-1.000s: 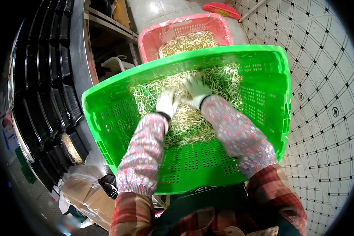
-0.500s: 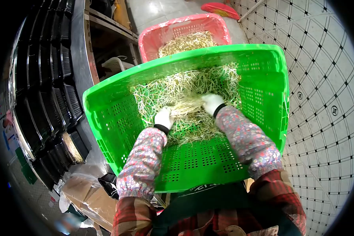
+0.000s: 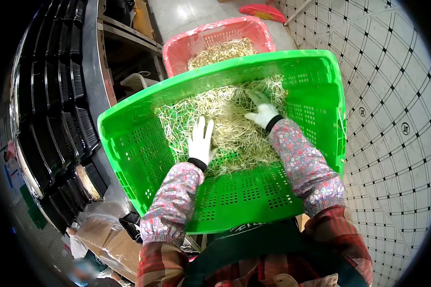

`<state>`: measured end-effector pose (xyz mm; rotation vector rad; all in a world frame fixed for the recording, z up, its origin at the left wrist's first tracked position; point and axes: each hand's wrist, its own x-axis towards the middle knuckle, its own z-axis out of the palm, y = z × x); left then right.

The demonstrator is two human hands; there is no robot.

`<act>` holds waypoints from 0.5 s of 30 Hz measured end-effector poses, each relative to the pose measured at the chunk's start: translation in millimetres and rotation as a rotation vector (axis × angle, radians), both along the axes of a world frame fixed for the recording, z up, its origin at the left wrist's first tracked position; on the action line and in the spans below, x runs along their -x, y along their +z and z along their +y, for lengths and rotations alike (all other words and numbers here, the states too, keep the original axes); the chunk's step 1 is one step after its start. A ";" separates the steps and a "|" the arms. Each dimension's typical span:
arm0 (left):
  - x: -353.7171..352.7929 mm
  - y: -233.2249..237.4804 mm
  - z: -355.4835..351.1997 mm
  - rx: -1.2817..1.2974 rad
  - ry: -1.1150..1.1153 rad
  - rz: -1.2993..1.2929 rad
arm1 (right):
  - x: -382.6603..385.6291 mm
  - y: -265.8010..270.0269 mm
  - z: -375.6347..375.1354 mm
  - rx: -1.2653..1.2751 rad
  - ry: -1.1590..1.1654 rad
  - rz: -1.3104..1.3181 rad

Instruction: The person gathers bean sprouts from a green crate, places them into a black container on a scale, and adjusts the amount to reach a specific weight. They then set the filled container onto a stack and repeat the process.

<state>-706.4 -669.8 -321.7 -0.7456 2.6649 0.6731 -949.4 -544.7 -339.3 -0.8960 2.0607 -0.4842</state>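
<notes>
1. Two floral sleeves reach forward from the person's chest over the near, bare part of a green perforated crate (image 3: pixel 244 196), which is tilted with its far wall raised.
2. Left hand (image 3: pixel 201 141), in a white glove, lies palm down on the near edge of the bean sprouts (image 3: pixel 227 122). Its fingers are spread and straight, so the grip is released and holds nothing.
3. The sprouts fill the far half of the green crate in one heap whose long axis runs left to right. Most of the heap lies ahead of the left hand and to its right.
4. Right hand (image 3: pixel 262 111), also gloved, is deeper in, on the far right part of the heap near the crate's far wall. Its fingers are splayed on the sprouts, its grip likewise released. The left hand is the one closer to the person's body.
5. Beyond the green crate stands a pink crate (image 3: pixel 177 45), also holding sprouts.
6. Left of both crates, stacked black trays (image 3: pixel 67 95) sit along a steel worktop (image 3: pixel 93 71). Tiled floor (image 3: pixel 392 95) lies to the right.
</notes>
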 end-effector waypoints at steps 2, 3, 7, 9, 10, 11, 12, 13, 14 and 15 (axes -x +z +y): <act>-5.9 -7.4 -2.1 -0.003 -0.048 -0.059 | -10.0 3.4 13.6 0.023 0.019 0.147; 5.0 -5.7 -2.1 -0.001 -0.079 -0.109 | -19.2 13.3 9.7 -0.095 0.120 0.176; 61.6 -21.3 -5.2 0.071 -0.186 -0.106 | -55.6 -2.0 -3.6 -0.191 0.325 0.273; 74.7 -35.1 -14.2 -0.064 -0.169 -0.183 | -61.2 -24.7 -3.9 -0.169 0.271 0.361; 69.6 -54.1 -17.4 -0.072 -0.138 -0.122 | -65.6 -46.1 0.7 -0.041 0.207 0.436; 70.6 -54.9 -22.2 -0.122 -0.105 -0.234 | -61.2 -45.3 1.8 -0.064 0.252 0.379; 56.3 -68.7 -26.2 -0.085 -0.134 -0.148 | -55.2 -42.5 2.7 -0.085 0.297 0.321; 40.5 -80.4 -27.7 -0.047 -0.165 -0.061 | -50.1 -38.6 4.2 -0.104 0.340 0.264; 36.9 -71.3 -27.9 -0.113 -0.102 -0.028 | -46.5 -35.5 8.1 -0.014 0.318 0.271; 35.9 -55.7 -27.1 -0.084 -0.074 -0.061 | -38.9 -26.0 7.2 -0.067 0.316 0.222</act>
